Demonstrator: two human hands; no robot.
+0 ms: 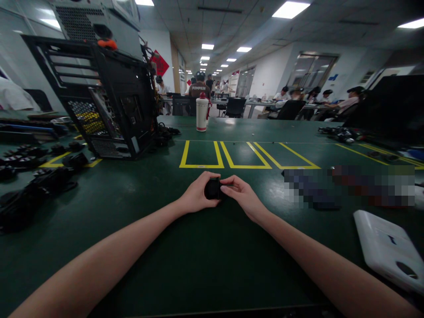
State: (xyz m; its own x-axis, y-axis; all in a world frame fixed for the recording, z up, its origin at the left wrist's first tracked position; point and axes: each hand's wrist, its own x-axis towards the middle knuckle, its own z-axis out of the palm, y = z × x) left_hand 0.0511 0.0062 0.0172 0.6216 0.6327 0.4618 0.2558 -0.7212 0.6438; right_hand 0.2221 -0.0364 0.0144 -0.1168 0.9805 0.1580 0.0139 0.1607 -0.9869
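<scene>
Just in front of me, close above the green table, a small black rounded object (212, 189) sits between my hands; its exact kind I cannot make out. My left hand (198, 193) wraps round its left side, with the thumb below and the fingers over the top. From the right, my right hand (241, 192) pinches the object's right edge between thumb and fingertips. Part of the object's outline is covered by my fingers.
Yellow tape frames (202, 167) mark the green table (212, 260) beyond my hands. A black computer case (115, 101) stands at left, near black cabled parts (36, 190). A white bottle (202, 115) is farther back. At right lies a white device (387, 247). People sit at far tables.
</scene>
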